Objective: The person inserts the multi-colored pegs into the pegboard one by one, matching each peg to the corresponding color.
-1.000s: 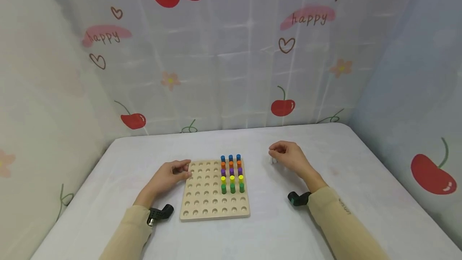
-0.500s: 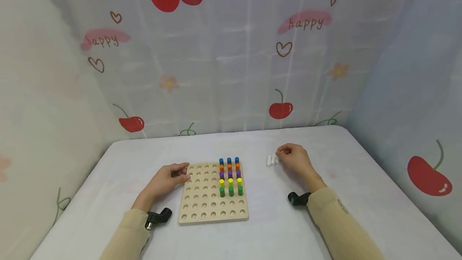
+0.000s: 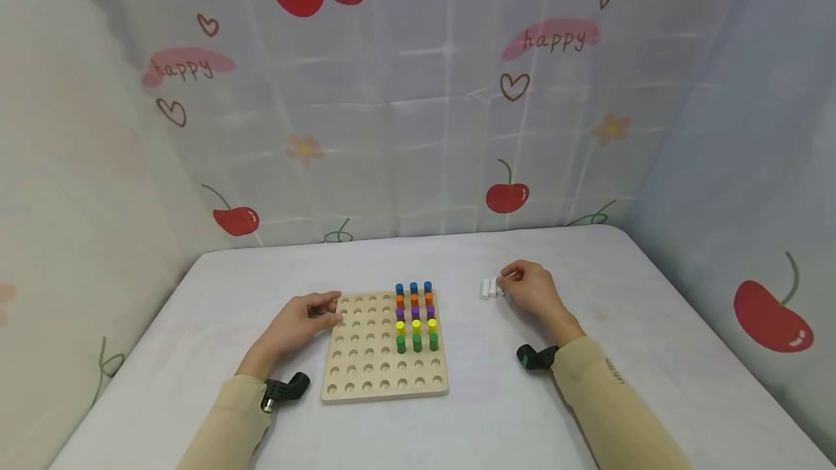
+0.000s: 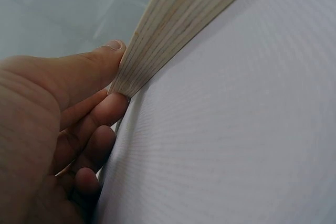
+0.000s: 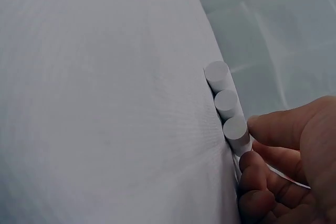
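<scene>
A square wooden pegboard point(image 3: 385, 396) with rows of round holes lies on the table. In its right-hand columns stand upright pegs: blue point(image 3: 414, 288), orange point(image 3: 414, 301), purple point(image 3: 415, 314), yellow point(image 3: 416, 326) and green point(image 3: 416, 344). My left hand point(image 3: 295, 325) holds the board by its far left corner; the left wrist view has the thumb and index finger against the board's layered edge point(image 4: 173, 19). To the right of the board, three white pegs lie side by side. My right hand point(image 3: 532, 294) pinches the rightmost white peg point(image 5: 236, 129) between thumb and fingers, its other fingers curled below.
The white-covered table point(image 3: 522, 412) runs back to a hanging curtain point(image 3: 418, 129) printed with cherries. Similar sheets enclose the left and right sides. A black wrist camera point(image 3: 287, 387) sits on the left wrist, another black camera point(image 3: 537, 357) on the right.
My right hand has shifted right from over the white pegs, uncovering them, and now pinches the rightmost one. The left hand stays at the board's corner.
</scene>
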`<state>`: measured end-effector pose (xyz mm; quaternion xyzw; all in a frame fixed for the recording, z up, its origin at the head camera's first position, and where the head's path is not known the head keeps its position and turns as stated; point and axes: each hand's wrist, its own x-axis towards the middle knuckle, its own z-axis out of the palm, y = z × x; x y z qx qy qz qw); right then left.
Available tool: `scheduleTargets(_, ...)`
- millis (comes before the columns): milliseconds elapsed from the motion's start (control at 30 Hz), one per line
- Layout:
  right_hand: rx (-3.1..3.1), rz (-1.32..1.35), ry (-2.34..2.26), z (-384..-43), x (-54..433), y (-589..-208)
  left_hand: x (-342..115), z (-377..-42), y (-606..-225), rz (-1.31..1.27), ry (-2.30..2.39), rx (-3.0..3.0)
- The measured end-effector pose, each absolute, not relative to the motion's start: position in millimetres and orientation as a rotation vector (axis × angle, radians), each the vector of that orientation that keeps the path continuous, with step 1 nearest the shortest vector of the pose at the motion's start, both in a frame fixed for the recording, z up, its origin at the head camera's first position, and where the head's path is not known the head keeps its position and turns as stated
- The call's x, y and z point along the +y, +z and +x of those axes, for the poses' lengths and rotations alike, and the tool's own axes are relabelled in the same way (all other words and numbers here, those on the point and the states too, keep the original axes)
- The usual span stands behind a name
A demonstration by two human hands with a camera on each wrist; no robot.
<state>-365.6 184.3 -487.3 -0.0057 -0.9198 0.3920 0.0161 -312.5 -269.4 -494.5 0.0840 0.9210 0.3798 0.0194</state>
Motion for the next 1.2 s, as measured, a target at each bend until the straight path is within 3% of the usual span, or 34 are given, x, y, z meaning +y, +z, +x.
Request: scheduleTargets(1200, -2.862, -0.091, 1.086, -361.3, 181.1, -483.9, -268.2, -311.3, -493.8, 0.236, 1.219, 2.838)
